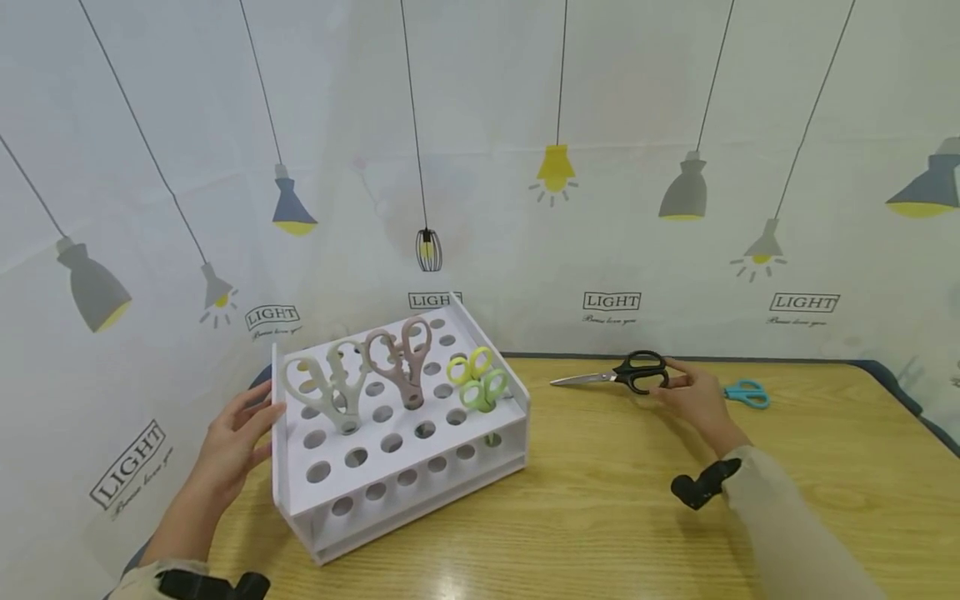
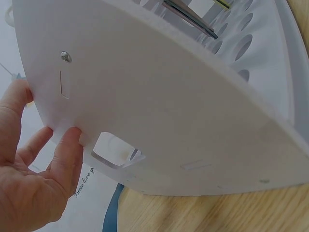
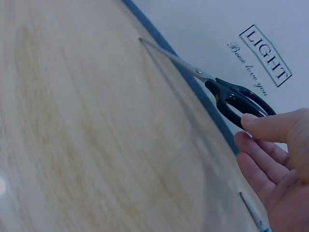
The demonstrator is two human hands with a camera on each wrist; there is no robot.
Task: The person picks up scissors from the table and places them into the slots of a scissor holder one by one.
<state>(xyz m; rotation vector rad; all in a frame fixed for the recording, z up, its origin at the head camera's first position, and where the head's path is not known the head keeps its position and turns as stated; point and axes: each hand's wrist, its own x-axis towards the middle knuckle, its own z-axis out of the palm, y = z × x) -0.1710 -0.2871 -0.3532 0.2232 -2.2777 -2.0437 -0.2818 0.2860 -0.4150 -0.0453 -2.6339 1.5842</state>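
My right hand (image 1: 693, 402) pinches black-handled scissors (image 1: 640, 371) by the handle loops. Their closed blades point left, and in the right wrist view the handles of the scissors (image 3: 236, 100) are raised off the table. Fingertips of my left hand (image 1: 234, 437) touch the outer side panel of a white rack (image 1: 450, 450) with rows of round holes. In the left wrist view, that panel (image 2: 145, 96) fills most of the picture. Standing handles-up in the rack are pale grey scissors (image 1: 347, 408), mauve scissors (image 1: 408, 387), yellow scissors (image 1: 470, 367) and green scissors (image 1: 486, 392).
Blue-handled scissors (image 1: 750, 394) lie on the wooden table (image 1: 600, 500), just right of my right hand and partly behind it. A white cloth printed with lamps (image 1: 495, 208) hangs behind the table's far edge.
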